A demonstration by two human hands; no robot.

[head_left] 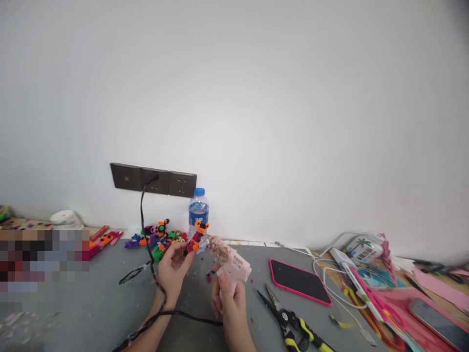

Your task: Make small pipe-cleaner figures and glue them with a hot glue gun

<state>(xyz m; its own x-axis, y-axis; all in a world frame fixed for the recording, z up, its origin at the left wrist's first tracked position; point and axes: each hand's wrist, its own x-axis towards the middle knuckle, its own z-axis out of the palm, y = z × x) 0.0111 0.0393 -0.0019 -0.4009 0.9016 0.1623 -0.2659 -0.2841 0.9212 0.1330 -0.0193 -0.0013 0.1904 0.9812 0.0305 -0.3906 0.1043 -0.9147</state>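
My left hand (172, 269) pinches a small pipe-cleaner figure (196, 238) in orange, dark red and black, held up before the water bottle (199, 210). In my right hand (231, 300) is a pale pink glue gun (234, 268), its fingers wrapped round the handle. The gun's nozzle end, crusted with glue and coloured bits, points up and left toward the figure; I cannot tell whether they touch. A black cord (190, 317) runs from the gun's handle across my left forearm and up to the wall socket (154, 180).
Several colourful pipe-cleaner figures (157, 239) lie behind my left hand. To the right are black-and-yellow pliers (284, 315), a pink-cased phone (300, 282), white cables (330, 274), pink scissors (394, 315) and another phone (437, 320). The wall stands close behind the grey mat (117, 303).
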